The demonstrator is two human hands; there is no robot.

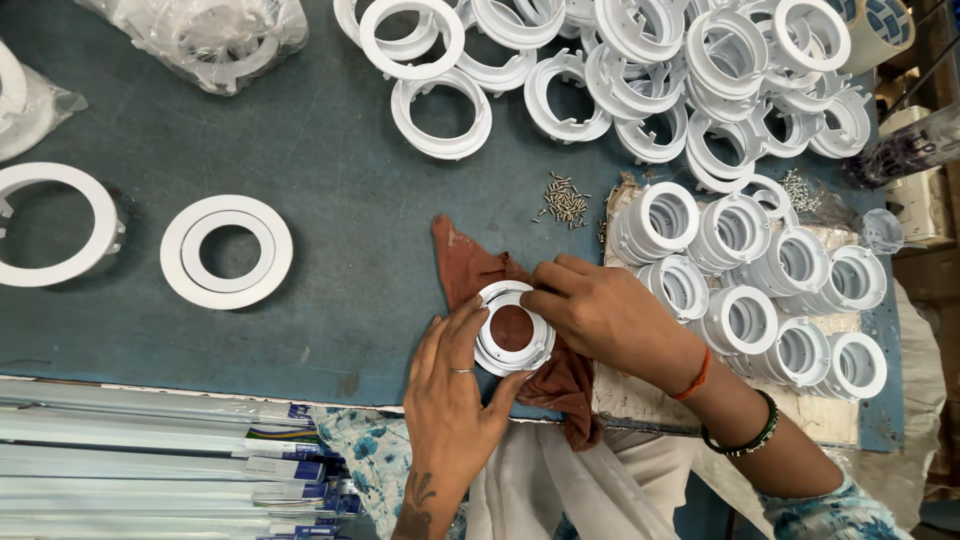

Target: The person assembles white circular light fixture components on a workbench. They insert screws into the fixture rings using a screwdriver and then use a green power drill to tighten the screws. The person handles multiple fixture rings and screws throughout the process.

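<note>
Left hand (450, 385) cups the white ring (513, 341) steady on the cloth (470, 268); right hand (600, 312) pinches its far rim, both grips closed, cloth cushioning the worktop (340, 180).

One head-worn camera looks straight down, close above the blue worktable (330, 180); wearer's body at 6 o'clock.

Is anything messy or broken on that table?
Nothing looks broken. Small screws lie loose in a scattered heap on the table, and the white rings behind them are jumbled in a pile, while the ones at right stand in neat rows.
</note>
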